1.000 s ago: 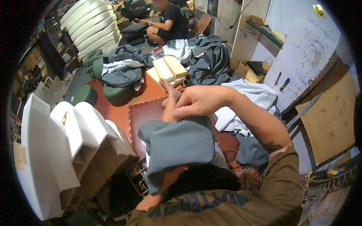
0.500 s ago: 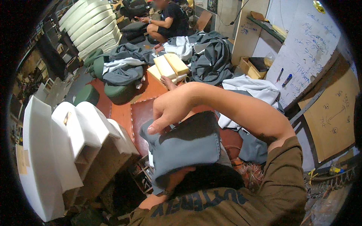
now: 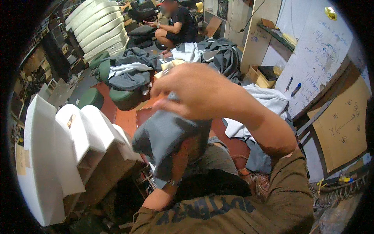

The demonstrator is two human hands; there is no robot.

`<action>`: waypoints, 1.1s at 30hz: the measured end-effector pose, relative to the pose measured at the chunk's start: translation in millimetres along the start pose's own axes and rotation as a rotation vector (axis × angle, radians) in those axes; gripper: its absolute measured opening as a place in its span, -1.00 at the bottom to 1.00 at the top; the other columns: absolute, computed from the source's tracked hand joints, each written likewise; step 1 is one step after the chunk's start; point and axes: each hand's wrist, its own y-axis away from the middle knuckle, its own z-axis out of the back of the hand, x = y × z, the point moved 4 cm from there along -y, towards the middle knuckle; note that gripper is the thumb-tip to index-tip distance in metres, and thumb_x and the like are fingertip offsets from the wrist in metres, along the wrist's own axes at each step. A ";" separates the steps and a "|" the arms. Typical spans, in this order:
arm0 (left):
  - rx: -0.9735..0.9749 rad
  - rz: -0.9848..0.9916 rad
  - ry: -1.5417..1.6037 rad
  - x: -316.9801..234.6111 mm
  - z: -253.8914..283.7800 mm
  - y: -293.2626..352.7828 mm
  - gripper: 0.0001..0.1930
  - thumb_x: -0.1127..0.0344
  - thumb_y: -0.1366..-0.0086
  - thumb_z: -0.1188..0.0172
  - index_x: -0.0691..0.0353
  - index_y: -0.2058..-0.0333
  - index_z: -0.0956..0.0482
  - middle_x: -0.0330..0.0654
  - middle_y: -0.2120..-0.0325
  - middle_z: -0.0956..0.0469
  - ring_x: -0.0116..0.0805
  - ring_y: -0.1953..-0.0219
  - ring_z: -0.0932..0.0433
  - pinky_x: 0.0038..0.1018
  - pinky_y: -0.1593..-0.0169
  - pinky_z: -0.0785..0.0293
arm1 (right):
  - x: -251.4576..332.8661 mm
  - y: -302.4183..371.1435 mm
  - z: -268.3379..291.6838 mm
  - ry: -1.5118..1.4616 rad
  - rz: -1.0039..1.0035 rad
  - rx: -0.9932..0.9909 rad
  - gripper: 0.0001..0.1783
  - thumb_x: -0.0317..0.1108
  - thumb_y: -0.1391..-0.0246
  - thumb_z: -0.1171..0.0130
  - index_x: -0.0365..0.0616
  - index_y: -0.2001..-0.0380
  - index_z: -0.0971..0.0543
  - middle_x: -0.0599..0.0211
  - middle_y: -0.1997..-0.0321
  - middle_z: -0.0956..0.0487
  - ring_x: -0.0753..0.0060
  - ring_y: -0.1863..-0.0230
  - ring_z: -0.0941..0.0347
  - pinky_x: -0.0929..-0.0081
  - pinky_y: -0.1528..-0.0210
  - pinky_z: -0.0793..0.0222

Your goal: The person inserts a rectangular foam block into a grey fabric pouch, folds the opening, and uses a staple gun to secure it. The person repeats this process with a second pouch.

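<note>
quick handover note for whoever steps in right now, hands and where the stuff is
Right hand: raised in front of the camera, gripping the top of the grey fabric cover.
Left hand: up inside the cover, hidden; only the forearm shows.
White foam blocks stand at the left; fabric pile lies on the floor ahead.
Done: cover pulled over the left arm.
Left: cannot tell from this view.

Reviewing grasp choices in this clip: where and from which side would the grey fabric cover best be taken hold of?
Probably at its top edge, from above. The grey fabric cover hangs limp, draped over the left forearm, and the right hand already pinches that raised edge. Its lower folds sag loosely, so a grip there would likely only bunch the cloth.
</note>
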 end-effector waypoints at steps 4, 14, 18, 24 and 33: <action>-0.074 0.012 0.095 10.8 -18.0 -22.4 -0.73 0.25 -0.49 -0.21 0.10 -0.10 -0.62 -0.22 0.05 -0.66 -0.32 0.02 -0.63 -0.43 -0.06 -0.55 | -15.1 91.5 8.1 -0.215 -0.476 -0.379 -0.78 -0.24 -0.29 -0.32 -0.19 0.22 -0.67 0.28 0.36 -0.65 0.44 0.35 -0.56 0.43 0.25 -0.47; -0.152 0.110 0.005 134.1 -19.3 -17.3 -0.68 0.19 -0.50 -0.25 0.16 -0.13 -0.60 -0.20 0.05 -0.64 -0.35 -0.02 -0.60 -0.44 -0.11 -0.54 | -26.4 212.4 -127.0 -0.469 -0.752 -0.818 -0.52 0.01 -0.46 -0.10 -0.27 -0.02 -0.57 0.35 0.17 -0.55 0.54 0.26 -0.47 0.50 0.19 -0.43; -0.049 -0.074 -0.291 147.7 -3.1 0.1 -0.61 0.23 -0.39 -0.34 0.23 -0.12 -0.63 -0.08 -0.05 -0.64 -0.16 -0.10 -0.58 -0.30 -0.21 -0.48 | -53.1 192.6 -86.6 -0.543 -0.745 -0.578 -0.53 -0.04 -0.50 -0.04 -0.29 -0.01 -0.62 0.28 0.05 -0.59 0.45 -0.02 -0.48 0.46 -0.15 -0.36; 0.048 -0.094 -0.769 112.2 -11.9 33.0 -0.55 0.22 -0.30 -0.43 0.22 -0.12 -0.64 -0.04 -0.10 -0.63 -0.06 -0.15 -0.56 -0.20 -0.25 -0.44 | -91.1 163.5 -72.6 -1.018 -0.591 -0.167 -0.58 -0.13 -0.45 -0.16 -0.27 -0.09 -0.64 0.23 -0.19 -0.61 0.39 -0.24 -0.47 0.40 -0.34 -0.31; -0.090 -0.316 -0.968 90.4 -7.4 33.8 -0.53 0.12 -0.37 -0.34 0.26 -0.14 -0.61 -0.04 -0.12 -0.62 -0.08 -0.14 -0.56 -0.21 -0.23 -0.43 | -90.9 147.5 -84.4 -1.231 -0.717 -0.224 -0.74 -0.20 -0.38 -0.28 -0.20 0.17 -0.67 0.52 0.17 -0.63 0.66 0.11 -0.47 0.58 -0.04 -0.39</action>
